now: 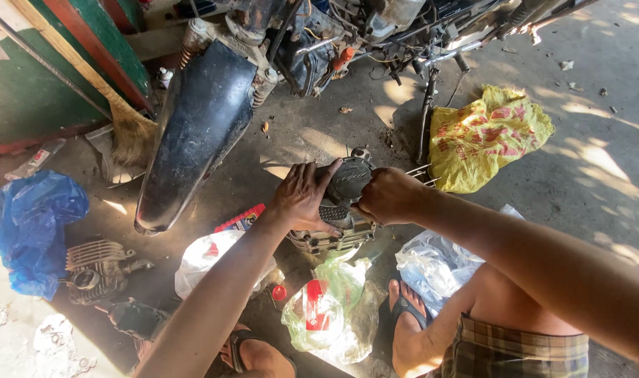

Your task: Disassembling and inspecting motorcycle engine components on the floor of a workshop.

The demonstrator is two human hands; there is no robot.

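Your left hand (302,196) and right hand (388,196) both gripped the engine block (337,227), its round cover (349,179) seated, studs (419,171) bare, cylinder (95,269) lying apart.

Plastic bags (330,308) and black mudguard (197,129) crowd the engine block (333,227) — bare concrete (585,189) beyond the yellow bag (487,136) looks open.

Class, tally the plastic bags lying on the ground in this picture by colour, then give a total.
Blue bag: 1
Yellow bag: 1
White bag: 1
Green-tinted clear bag: 1
Clear bag: 1
Total: 5
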